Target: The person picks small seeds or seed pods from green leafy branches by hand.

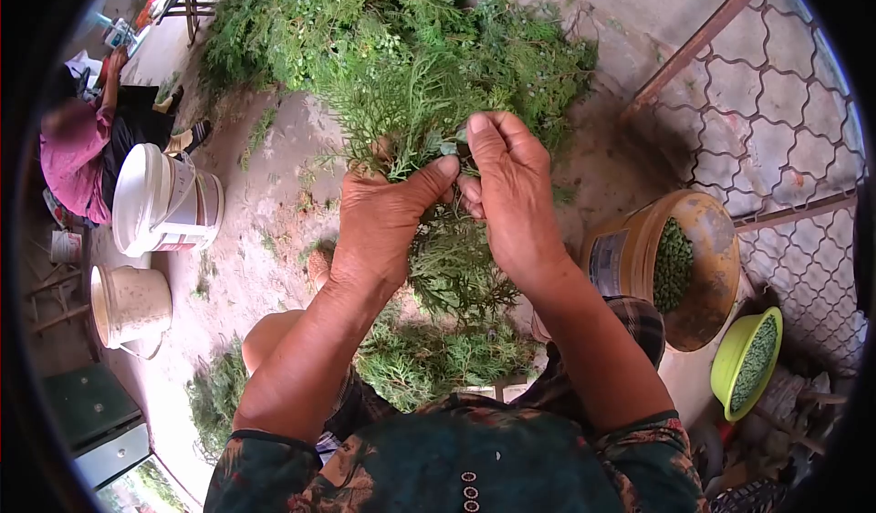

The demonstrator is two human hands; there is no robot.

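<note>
White plastic buckets [160,201] stand far left on the concrete floor [265,239], near a seated person in pink [73,157]. Your left hand [379,221] grips a green sprig [415,143] from the pile [392,47]; your right hand [511,184] pinches its tip. Right of that, a tan bucket [707,276] and lime bowl [730,358] hold green berries.
</note>
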